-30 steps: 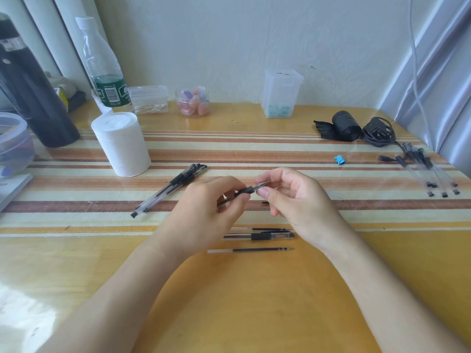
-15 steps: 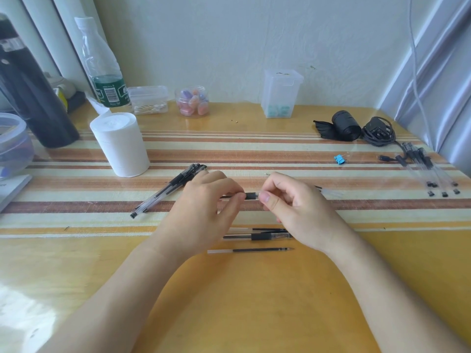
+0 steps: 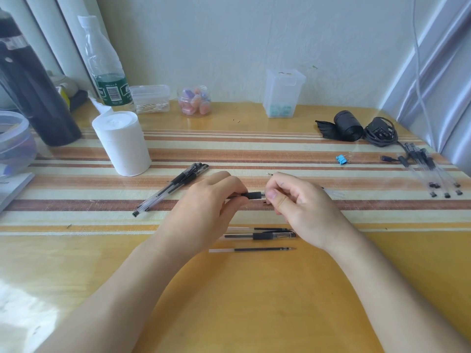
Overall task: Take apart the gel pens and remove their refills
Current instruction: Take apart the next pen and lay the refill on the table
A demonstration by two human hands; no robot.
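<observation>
I hold one gel pen [image 3: 252, 195] level over the striped mat, black grip showing between my hands. My left hand [image 3: 206, 207] pinches its barrel end; my right hand [image 3: 295, 202] pinches the tip end, and a thin refill tip pokes out behind my right fingers. Just below my hands lie a capped gel pen [image 3: 265, 235], a loose refill [image 3: 254, 249] nearer me and another refill [image 3: 270, 229] partly hidden by my right hand. A bundle of whole gel pens [image 3: 173, 187] lies to the left. Empty clear barrels with caps [image 3: 433, 171] lie at the far right.
A white tissue roll [image 3: 122, 143] stands left of centre. Along the back wall are a black flask [image 3: 33, 98], a water bottle [image 3: 107, 70], a cotton swab box [image 3: 150, 98], a jar [image 3: 195, 101] and a clear box [image 3: 283, 93]. A black cable [image 3: 379, 132] and a blue clip [image 3: 341, 159] sit right.
The held pen went from tilted up toward the right to level. My hands drew slightly apart, and my right hand slid right along it.
</observation>
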